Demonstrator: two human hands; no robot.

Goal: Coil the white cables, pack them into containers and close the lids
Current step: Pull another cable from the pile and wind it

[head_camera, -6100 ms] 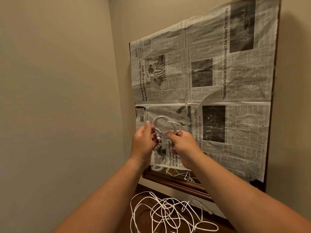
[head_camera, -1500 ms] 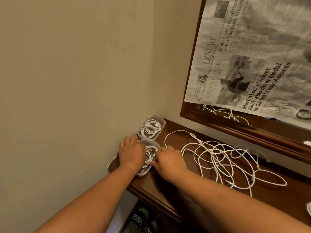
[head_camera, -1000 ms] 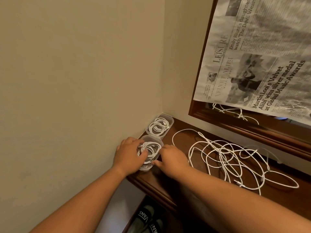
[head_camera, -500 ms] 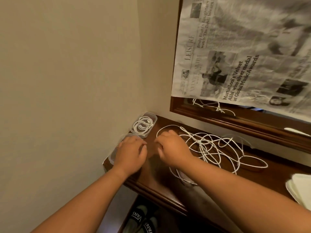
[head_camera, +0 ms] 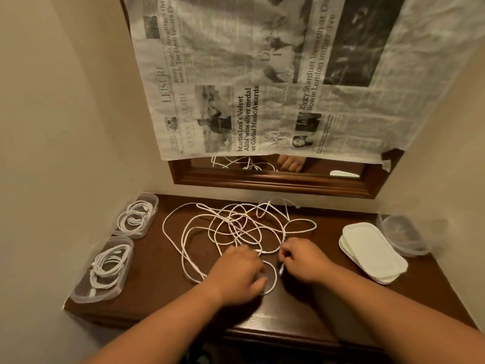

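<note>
On the dark wooden tabletop (head_camera: 157, 271), I see the left hand (head_camera: 237, 269) and right hand (head_camera: 301, 258) each pinching strands of tangled white cable (head_camera: 232, 223).

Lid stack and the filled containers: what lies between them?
Head view: the loose white cable tangle, with the left hand and right hand holding it.

L hand (head_camera: 237, 269), R hand (head_camera: 301, 260): palm-down, side-by-side

Tangled white cable (head_camera: 233, 224) is sprawling centrally; two open coil-filled containers (head_camera: 81, 294) are sitting at nine o'clock, stacked lids (head_camera: 372, 254) at three.
</note>
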